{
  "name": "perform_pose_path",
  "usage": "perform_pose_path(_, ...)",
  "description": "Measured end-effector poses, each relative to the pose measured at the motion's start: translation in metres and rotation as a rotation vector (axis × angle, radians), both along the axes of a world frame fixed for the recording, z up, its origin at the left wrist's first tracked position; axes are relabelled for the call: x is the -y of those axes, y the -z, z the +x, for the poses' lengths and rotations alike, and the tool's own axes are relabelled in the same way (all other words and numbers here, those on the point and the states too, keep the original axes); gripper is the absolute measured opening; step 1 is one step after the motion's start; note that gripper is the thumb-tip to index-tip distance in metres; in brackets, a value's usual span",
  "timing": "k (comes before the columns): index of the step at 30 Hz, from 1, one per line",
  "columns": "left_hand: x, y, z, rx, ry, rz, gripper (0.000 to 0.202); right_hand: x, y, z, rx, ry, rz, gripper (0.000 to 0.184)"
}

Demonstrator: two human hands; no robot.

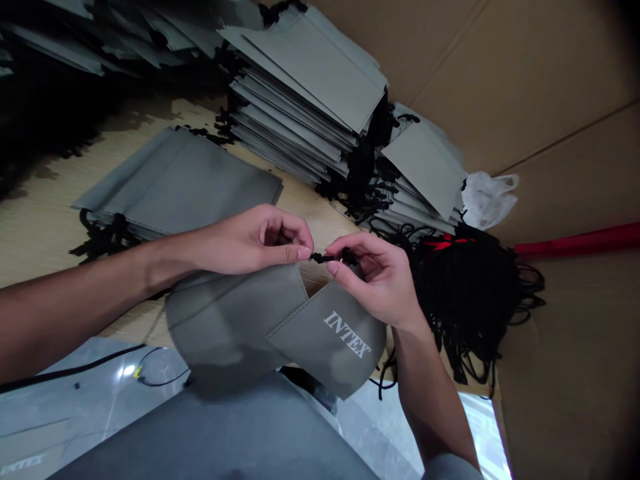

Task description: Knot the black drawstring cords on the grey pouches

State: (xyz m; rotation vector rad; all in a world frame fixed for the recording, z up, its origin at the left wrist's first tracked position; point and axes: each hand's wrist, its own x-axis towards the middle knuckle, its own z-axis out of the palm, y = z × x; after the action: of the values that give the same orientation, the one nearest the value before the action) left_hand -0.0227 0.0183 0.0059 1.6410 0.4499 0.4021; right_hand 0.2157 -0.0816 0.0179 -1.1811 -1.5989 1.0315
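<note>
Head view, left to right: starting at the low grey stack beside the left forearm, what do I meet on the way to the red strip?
Low grey stack → left hand → knotted cord → right hand → black cord pile → red strip.

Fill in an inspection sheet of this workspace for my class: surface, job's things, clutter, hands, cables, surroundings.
Surface: pale wood-look table, partly covered.
Job's things: grey piece marked INTEX, bent round so its ends overlap; knotted black cord at its upper edge.
Clutter: low stack, tall stack and smaller stack of grey pieces; black tangle; white bag; red strip.
Hands: left hand and right hand both pinch the cord.
Cables: dark cable, lower left; its ends are unclear.
Surroundings: brown panels at right; pale floor below.
</note>
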Motion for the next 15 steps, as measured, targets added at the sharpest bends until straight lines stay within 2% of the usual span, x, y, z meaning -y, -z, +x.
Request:
perform_pose_path(8, 0.0012, 0.0007, 0.0003, -0.018, -0.02, -0.008, 0.021, 0.0012, 0.0015, -0.0002, 0.062, 0.033, -0.076, 0.009)
perform_pose_path(15, 0.001, 0.0004, 0.0001, -0.004, -0.018, -0.01, 0.02, -0.0002, -0.0008, -0.0024, 0.157, 0.102, -0.012, 0.007)
